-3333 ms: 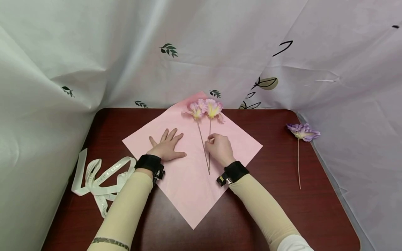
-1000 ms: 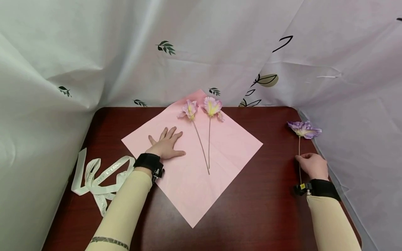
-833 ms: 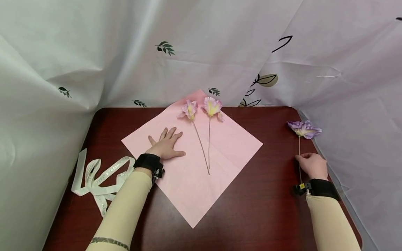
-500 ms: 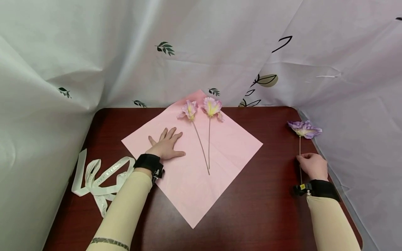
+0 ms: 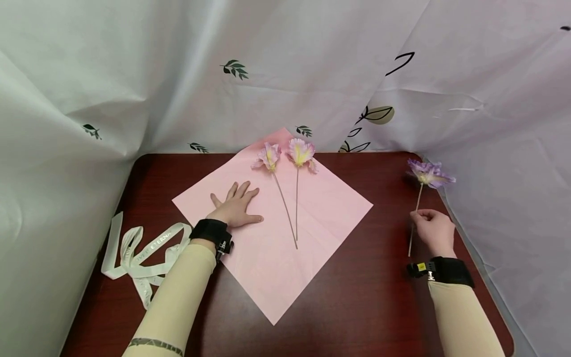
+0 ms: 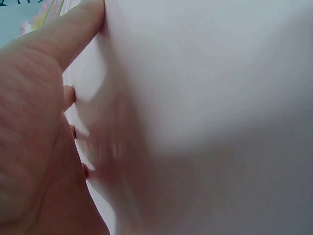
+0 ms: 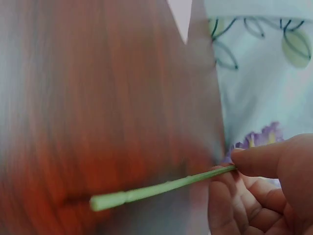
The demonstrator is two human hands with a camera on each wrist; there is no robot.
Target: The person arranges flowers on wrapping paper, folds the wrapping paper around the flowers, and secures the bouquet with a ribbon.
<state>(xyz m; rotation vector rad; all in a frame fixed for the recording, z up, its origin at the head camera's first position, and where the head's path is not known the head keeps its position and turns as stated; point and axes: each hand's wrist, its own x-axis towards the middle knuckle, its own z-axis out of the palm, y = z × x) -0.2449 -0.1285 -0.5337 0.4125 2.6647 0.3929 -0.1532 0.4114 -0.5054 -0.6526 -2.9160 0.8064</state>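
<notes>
Right hand (image 5: 434,231) pinches the purple flower (image 5: 430,175), just tilted, seemingly lifted, right of the pink paper (image 5: 269,277); left hand (image 5: 233,210) splays on it.

Head view: soft light, mostly sharp — pale sheen on glossy dark-red wooden table (image 5: 236,307), nearer the camera than bare left hand (image 5: 234,208) and bare right hand (image 5: 434,230). Left wrist: pink square paper sheet (image 6: 205,73) washed out and blurred, broad soft shadow beside left hand. Right wrist: table blurred — thin green round stem (image 7: 161,188) at right hand reads crisper.
</notes>
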